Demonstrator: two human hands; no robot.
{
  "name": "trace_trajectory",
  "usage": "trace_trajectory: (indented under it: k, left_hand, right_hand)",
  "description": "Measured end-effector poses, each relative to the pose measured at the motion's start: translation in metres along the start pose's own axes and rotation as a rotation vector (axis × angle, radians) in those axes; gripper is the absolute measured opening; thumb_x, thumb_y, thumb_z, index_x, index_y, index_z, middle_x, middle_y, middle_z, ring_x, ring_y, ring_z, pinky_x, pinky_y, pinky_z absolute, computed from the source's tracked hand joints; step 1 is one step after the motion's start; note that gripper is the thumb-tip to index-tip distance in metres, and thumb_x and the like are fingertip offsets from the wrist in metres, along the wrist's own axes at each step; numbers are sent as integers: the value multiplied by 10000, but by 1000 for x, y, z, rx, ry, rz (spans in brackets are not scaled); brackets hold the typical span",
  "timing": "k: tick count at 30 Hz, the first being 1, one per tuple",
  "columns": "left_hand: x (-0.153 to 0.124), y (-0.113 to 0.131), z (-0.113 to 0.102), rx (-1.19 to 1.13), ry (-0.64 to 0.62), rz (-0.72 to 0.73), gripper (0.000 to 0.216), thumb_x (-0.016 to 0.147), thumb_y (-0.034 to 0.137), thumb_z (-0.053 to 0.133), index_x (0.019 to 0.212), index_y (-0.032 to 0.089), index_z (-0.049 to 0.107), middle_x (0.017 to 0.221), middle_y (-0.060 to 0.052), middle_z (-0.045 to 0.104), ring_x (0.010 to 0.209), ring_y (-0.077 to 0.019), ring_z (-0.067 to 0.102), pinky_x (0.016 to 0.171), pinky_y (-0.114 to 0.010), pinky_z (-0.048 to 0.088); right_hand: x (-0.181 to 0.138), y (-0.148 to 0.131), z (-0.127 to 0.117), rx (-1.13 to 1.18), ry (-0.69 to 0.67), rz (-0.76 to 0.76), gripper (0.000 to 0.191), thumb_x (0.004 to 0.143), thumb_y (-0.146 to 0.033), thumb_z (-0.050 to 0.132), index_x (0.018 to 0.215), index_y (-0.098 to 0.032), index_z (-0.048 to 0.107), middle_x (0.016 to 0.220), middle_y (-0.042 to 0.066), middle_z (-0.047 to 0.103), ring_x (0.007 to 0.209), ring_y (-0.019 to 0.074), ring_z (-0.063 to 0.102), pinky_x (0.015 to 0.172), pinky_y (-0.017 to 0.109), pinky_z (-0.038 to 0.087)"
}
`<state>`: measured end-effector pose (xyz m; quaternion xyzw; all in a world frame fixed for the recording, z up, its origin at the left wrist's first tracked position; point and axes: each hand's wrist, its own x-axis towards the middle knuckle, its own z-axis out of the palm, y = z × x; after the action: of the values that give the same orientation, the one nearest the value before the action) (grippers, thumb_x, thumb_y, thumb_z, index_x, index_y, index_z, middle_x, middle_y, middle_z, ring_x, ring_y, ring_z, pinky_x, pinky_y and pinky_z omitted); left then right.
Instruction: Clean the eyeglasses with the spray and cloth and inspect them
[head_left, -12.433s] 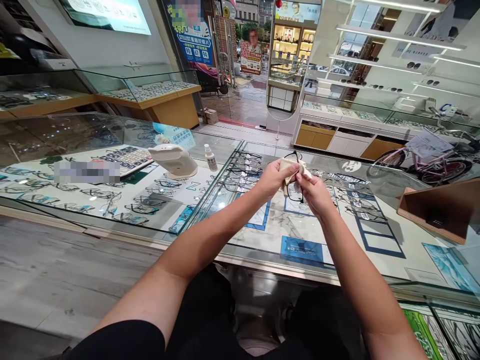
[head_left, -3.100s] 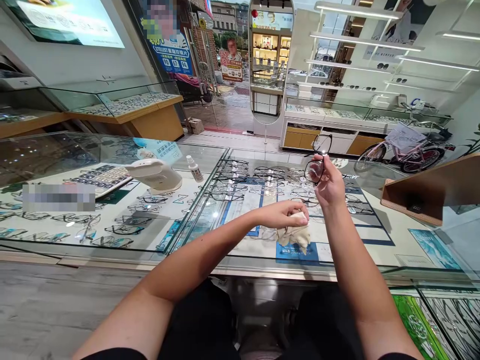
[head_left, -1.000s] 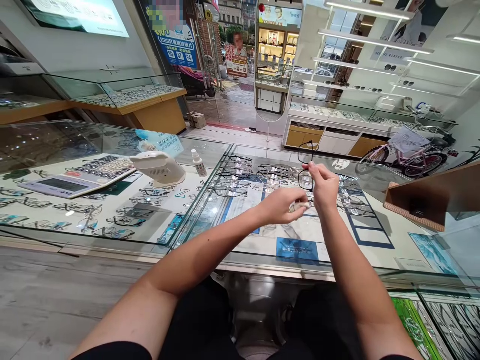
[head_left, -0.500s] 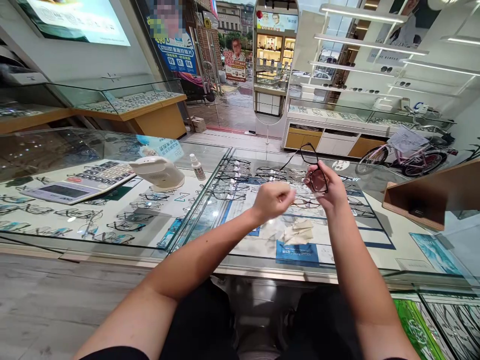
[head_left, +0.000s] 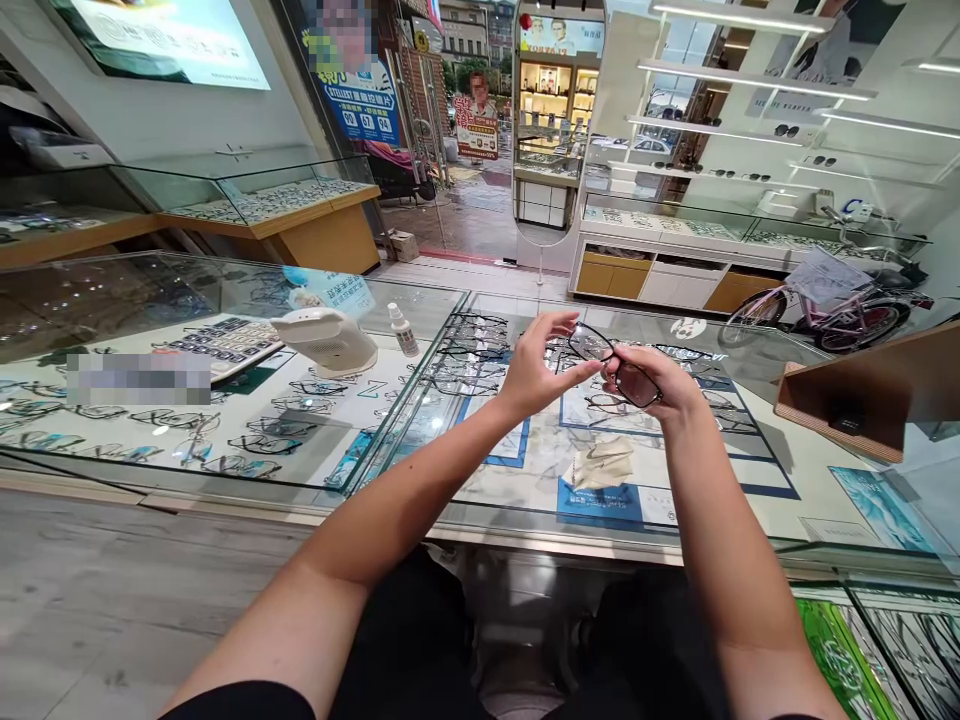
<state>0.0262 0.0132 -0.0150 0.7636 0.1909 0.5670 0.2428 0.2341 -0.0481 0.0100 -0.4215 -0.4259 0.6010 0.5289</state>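
Above the glass counter, a pair of dark-framed eyeglasses (head_left: 636, 384) is held tilted, its far lens up to the left. My right hand (head_left: 669, 385) is closed on the near lens end, fingers behind and around the rim. My left hand (head_left: 534, 368) reaches the far lens, its fingertips at the outer rim and its thumb stretched toward the bridge. The temples are mostly hidden behind the hands. Below the eyeglasses, a crumpled cream cloth (head_left: 600, 463) lies on the counter, partly over a blue card (head_left: 598, 503).
Rows of eyeglass frames (head_left: 469, 355) lie inside the glass display counter (head_left: 442, 515). On its left part stand a small spray bottle (head_left: 403, 330), a white rounded device (head_left: 326, 342) and a large calculator (head_left: 225, 345). A wooden-backed stand (head_left: 840, 410) is at the right.
My left hand has opened from a fist and moved up to the eyeglasses. The eyeglasses have tipped lower, with the far lens now down between both hands.
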Motion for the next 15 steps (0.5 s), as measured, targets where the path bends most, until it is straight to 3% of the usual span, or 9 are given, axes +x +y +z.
trace_trajectory:
  k: [7,11,15]
  left_hand:
    - [3,7,-3,-58,-5,-142,588,799,605,875,1214,217,725,1198,-98,740,1016,-199,740,865,-317,638]
    - [7,2,-3,-153,115,-256,638,771,630,888,1216,199,736,1153,-109,750,987,-188,740,799,-277,637]
    - [11,-8,-4,-209,246,-366,671,750,661,891,1191,182,730,1108,-124,767,918,-182,746,741,-271,630]
  right_hand:
    - [-3,-3,3,13,32,9,429,676,-588,951,728,-202,772,734,45,768,622,173,669,562,296,573]
    - [-5,-6,5,26,39,-3,625,807,-817,725,878,-203,819,806,96,793,696,214,710,631,339,601]
    - [-4,-9,8,11,-36,-32,817,819,-935,557,1005,-184,818,773,95,758,654,217,674,669,376,596]
